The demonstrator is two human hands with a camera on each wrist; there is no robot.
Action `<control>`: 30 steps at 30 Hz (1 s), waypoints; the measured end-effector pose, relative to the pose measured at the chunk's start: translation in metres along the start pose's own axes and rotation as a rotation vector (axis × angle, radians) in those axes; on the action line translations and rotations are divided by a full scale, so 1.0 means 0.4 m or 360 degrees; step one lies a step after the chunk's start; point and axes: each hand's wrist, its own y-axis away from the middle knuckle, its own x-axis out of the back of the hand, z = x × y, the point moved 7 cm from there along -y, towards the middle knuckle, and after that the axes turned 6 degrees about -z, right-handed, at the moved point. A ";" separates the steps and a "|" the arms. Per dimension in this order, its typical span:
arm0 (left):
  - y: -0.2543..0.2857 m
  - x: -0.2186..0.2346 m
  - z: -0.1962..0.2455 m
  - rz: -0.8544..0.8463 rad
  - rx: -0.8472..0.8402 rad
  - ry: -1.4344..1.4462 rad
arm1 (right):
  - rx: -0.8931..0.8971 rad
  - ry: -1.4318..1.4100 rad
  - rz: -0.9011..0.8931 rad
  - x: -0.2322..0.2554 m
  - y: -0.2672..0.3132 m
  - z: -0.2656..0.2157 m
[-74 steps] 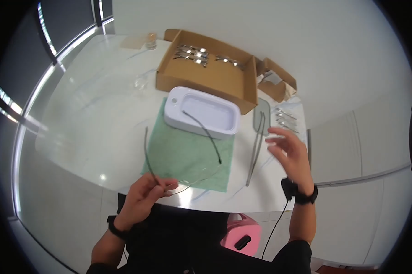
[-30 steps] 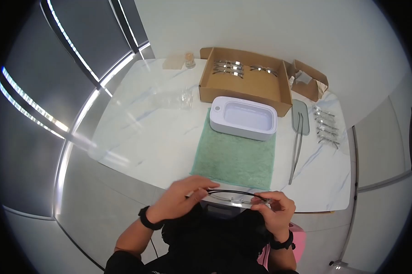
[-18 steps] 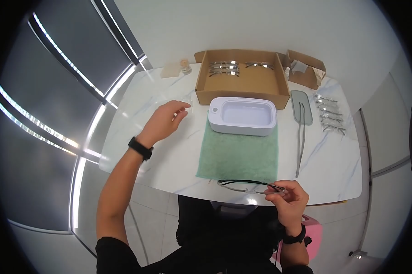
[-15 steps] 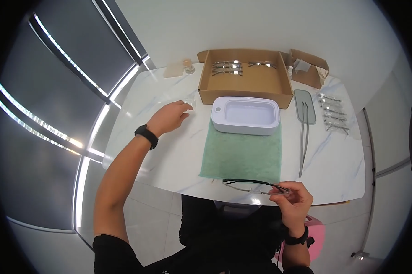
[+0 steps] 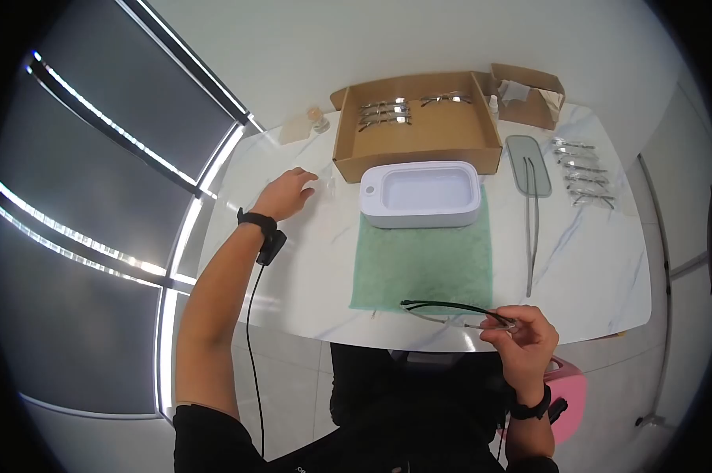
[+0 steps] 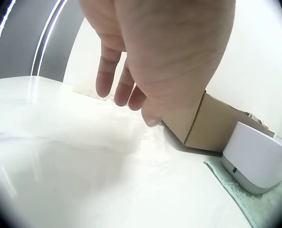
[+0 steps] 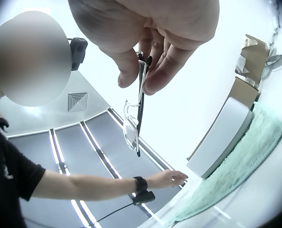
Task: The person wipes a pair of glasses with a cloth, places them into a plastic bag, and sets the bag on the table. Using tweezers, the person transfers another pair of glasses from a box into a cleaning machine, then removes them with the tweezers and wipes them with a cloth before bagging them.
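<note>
My right hand (image 5: 527, 339) pinches a pair of eyeglasses (image 5: 451, 304) by one end, thumb against fingers, over the table's front edge. Its dark temples lie folded together along the clear lenses; in the right wrist view a lens (image 7: 130, 132) hangs below the fingertips. My left hand (image 5: 285, 195) is stretched out over the left part of the table, fingers loosely bent and holding nothing visible. Seen from the left wrist, these fingers (image 6: 125, 90) hang close over clear crumpled plastic (image 6: 150, 137), which is hard to make out on the white top.
A lilac cleaner tub (image 5: 421, 217) stands on a green towel (image 5: 423, 268). Behind it, a cardboard box (image 5: 419, 150) holds several glasses. On the right are long tweezers (image 5: 532, 236), a grey-green tray (image 5: 518, 147), bagged glasses (image 5: 585, 169) and a smaller box (image 5: 527, 110).
The glasses' temples, spread earlier, are now folded. After both hands held them, the left hand let go and moved out to the left; the right hand keeps hold of them.
</note>
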 end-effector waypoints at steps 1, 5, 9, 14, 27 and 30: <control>-0.001 -0.004 -0.006 0.0030 0.0009 0.0040 | 0.0001 0.0001 0.0005 0.003 -0.001 -0.001; -0.013 -0.040 -0.031 0.0126 -0.0109 0.0082 | 0.0024 0.0011 0.0029 0.009 -0.004 -0.008; -0.021 -0.067 -0.037 0.0017 -0.0053 0.0134 | 0.0027 0.0014 0.0052 0.005 -0.006 -0.013; -0.022 -0.075 -0.048 -0.0066 -0.0015 0.0211 | 0.0044 0.0057 0.0062 0.007 -0.002 -0.016; 0.058 -0.012 -0.065 0.0521 -0.0004 0.0606 | 0.0034 0.0006 0.0071 -0.001 0.007 -0.009; 0.104 0.024 -0.066 0.0694 0.0021 0.0709 | 0.0047 0.0029 0.0069 0.002 0.008 -0.012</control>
